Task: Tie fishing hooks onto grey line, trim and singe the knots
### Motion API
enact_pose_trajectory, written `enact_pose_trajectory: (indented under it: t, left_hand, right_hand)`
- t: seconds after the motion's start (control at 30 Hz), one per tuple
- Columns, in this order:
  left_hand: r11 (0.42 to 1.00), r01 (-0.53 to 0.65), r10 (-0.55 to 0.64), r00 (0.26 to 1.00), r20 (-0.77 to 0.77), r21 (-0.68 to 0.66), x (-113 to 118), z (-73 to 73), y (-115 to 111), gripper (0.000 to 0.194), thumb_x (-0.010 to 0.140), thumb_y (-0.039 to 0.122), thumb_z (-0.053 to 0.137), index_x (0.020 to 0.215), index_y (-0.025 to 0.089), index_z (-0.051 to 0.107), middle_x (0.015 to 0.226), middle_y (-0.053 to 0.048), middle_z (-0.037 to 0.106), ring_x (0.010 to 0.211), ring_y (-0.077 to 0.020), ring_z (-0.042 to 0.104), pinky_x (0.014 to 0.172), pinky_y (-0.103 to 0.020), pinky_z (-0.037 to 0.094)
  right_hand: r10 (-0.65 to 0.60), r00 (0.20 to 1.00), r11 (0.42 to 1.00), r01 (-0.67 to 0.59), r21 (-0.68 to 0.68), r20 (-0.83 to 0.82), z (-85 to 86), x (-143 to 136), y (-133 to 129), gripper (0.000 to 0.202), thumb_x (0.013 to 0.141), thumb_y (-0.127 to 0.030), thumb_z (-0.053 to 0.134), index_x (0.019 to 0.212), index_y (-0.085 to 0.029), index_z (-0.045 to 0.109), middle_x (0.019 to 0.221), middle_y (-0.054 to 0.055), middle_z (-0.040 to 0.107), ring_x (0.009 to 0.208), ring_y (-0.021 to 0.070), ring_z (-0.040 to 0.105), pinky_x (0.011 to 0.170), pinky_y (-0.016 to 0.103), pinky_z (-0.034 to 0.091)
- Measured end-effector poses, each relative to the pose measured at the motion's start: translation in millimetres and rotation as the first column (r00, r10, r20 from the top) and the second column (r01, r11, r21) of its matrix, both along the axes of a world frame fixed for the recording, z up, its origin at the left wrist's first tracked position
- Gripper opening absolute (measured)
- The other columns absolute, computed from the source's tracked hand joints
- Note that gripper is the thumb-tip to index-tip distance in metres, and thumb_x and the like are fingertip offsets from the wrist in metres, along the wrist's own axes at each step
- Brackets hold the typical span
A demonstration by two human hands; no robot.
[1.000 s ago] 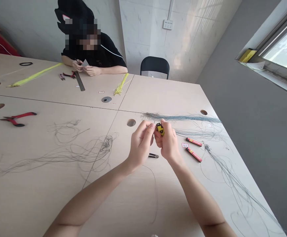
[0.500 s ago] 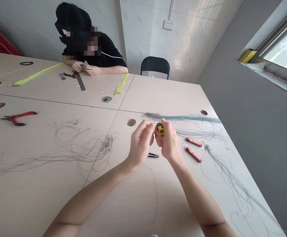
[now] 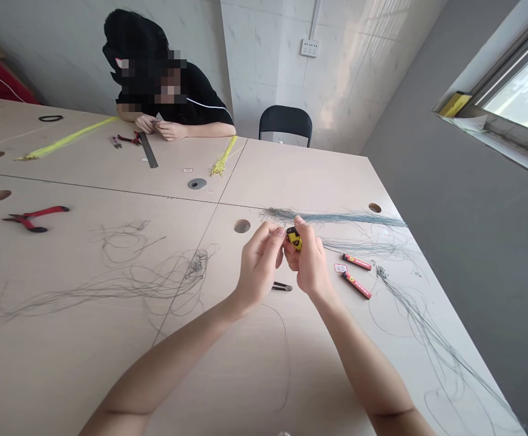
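Note:
My right hand (image 3: 312, 260) is closed around a yellow-and-black lighter (image 3: 294, 240), with the thumb at its top. No flame shows. Close beside the lighter, my left hand (image 3: 260, 260) pinches thumb against forefinger. What lies between those fingertips is too fine to see clearly; a thin thread (image 3: 287, 357) curves over the table below and runs up toward this hand. Under my hands lies a small dark tool (image 3: 283, 286), partly hidden by the left one. Two red lighters (image 3: 357, 261) and a small label (image 3: 341, 267) are to the right.
Blue-grey thread bundles (image 3: 350, 218) stretch behind my hands, another bundle (image 3: 427, 321) lies right, and a tangled one (image 3: 195, 266) left. Red-handled pliers (image 3: 37, 218) rest far left. Across the table, a person (image 3: 173, 103) works near a ruler (image 3: 148, 150) and yellow threads (image 3: 223, 157).
The lighter tilts very slightly in my right hand. Otherwise both hands keep their places, and the view has shifted a tiny bit.

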State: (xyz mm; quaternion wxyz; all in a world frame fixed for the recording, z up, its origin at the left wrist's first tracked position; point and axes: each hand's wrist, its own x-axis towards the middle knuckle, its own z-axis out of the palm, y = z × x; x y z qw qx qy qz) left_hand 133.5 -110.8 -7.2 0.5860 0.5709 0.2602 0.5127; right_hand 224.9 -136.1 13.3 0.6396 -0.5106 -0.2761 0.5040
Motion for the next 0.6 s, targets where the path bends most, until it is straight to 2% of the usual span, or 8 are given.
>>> enact_pose_trajectory:
  t: [0.33,0.6]
  left_hand:
    - [1.000,-0.001,0.001,0.999,-0.037,-0.001,-0.6,-2.5,-0.8,0.032,0.099,0.035,0.050,0.071,0.021,0.046,0.054,0.006,0.038,0.049,-0.0089,0.033,0.048,-0.024,0.028]
    - [1.000,-0.001,0.001,1.000,-0.025,0.007,0.2,-1.2,0.3,0.032,0.099,0.032,0.049,0.070,0.021,0.045,0.055,0.006,0.038,0.049,-0.0086,0.033,0.048,-0.024,0.029]
  right_hand:
    - [-0.038,0.999,0.999,0.038,0.002,-0.012,0.8,0.6,2.1,0.043,0.082,-0.046,0.051,0.051,-0.022,0.032,0.050,-0.006,0.030,0.046,0.0059,0.020,0.040,0.022,0.018]
    - [-0.013,1.000,1.000,0.013,-0.014,-0.010,1.4,0.2,1.0,0.043,0.081,-0.042,0.052,0.051,-0.022,0.031,0.049,-0.006,0.028,0.046,0.0063,0.019,0.041,0.022,0.018]
